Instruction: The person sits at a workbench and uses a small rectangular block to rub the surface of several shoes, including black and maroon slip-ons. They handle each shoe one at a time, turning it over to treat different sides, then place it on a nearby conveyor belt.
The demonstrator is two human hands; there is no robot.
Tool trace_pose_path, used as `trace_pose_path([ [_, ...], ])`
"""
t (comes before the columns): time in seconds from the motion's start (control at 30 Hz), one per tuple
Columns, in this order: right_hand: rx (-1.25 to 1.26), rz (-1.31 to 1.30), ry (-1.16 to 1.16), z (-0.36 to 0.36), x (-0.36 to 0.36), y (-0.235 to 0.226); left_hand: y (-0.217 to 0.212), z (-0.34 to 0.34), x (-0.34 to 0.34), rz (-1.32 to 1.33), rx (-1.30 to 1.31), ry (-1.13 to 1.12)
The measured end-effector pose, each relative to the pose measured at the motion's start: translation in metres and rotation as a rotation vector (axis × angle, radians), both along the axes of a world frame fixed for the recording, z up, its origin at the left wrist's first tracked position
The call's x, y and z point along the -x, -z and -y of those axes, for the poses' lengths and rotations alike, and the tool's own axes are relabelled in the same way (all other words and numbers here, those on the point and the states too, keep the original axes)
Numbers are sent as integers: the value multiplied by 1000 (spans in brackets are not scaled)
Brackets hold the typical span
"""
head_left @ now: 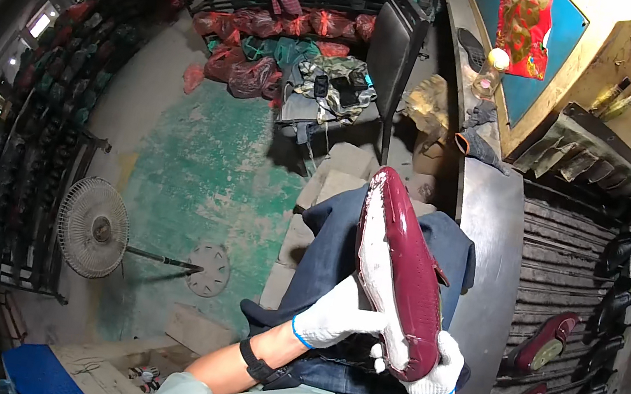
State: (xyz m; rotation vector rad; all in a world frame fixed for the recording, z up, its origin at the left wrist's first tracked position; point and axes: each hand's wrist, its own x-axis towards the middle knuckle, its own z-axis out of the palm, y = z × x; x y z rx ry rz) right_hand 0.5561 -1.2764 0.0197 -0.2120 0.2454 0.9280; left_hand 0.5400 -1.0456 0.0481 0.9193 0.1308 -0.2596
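Observation:
A glossy maroon shoe [409, 273] is held over my lap, its toe pointing away from me. A white, patchy, flaky-looking strip runs along its left side. My left hand [336, 316], in a white glove with a blue cuff edge, grips the shoe's left side near the heel, thumb laid across the white strip. Wrapped round the heel end from the right is my right hand [441, 372], gloved the same way. Some of its fingers are hidden under the shoe.
Two maroon shoes [548, 343] lie on a slatted conveyor [547, 261] at the right, beside a metal ledge [491, 235]. Dark gloves [481, 145] rest on the ledge. A standing fan [95, 227] is at the left. A chair [398, 52] and bagged racks [257, 24] stand ahead.

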Motion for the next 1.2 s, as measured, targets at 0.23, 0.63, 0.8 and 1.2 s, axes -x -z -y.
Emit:
trace_pose_path([
  [0.23,-199,-148,7,4,6,20,2,-1,7,-8,-121,-3],
  [0.63,-127,5,-3,8,9,42,8,-1,5,-23,-154,24],
  [0.8,-60,81,1,0,0,19,14,-5,6,-32,-107,84],
  [1.2,21,140,-45,1,-4,9,27,-6,13,-25,-101,82],
])
